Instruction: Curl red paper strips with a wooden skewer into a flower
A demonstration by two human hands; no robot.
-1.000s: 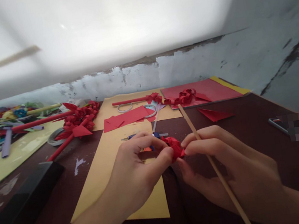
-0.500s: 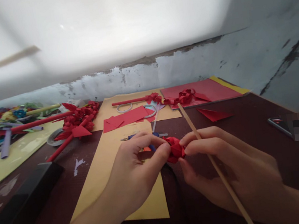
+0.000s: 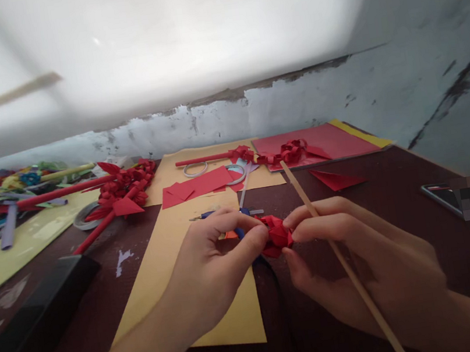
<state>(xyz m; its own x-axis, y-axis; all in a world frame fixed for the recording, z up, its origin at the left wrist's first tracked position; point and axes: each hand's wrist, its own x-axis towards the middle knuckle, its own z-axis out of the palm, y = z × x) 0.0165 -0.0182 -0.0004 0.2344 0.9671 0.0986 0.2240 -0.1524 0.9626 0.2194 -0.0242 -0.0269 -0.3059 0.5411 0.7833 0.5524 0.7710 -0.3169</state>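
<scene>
A folded red paper flower (image 3: 276, 235) is pinched between my two hands above the table. My left hand (image 3: 223, 260) grips its left side with thumb and forefinger. The fingertips of my right hand (image 3: 357, 257) close on its right edge. A thin wooden stick (image 3: 348, 268) also rests in my right hand, passing between the fingers and slanting down to the lower right. Behind my left fingers a blue glue gun (image 3: 206, 216) lies partly hidden, its metal tip pointing left.
Yellow paper (image 3: 226, 324) lies under my left hand. Finished red paper flowers (image 3: 122, 190) stand at left, near a black box (image 3: 38, 311). Behind are red paper pieces (image 3: 196, 186), tape rolls (image 3: 235, 173) and a red folder (image 3: 335, 140). A phone (image 3: 439, 196) lies at right.
Both hands stay nearly in place on the red paper flower. It has turned slightly between my fingers, and my right hand with the stick has shifted a little to the right.
</scene>
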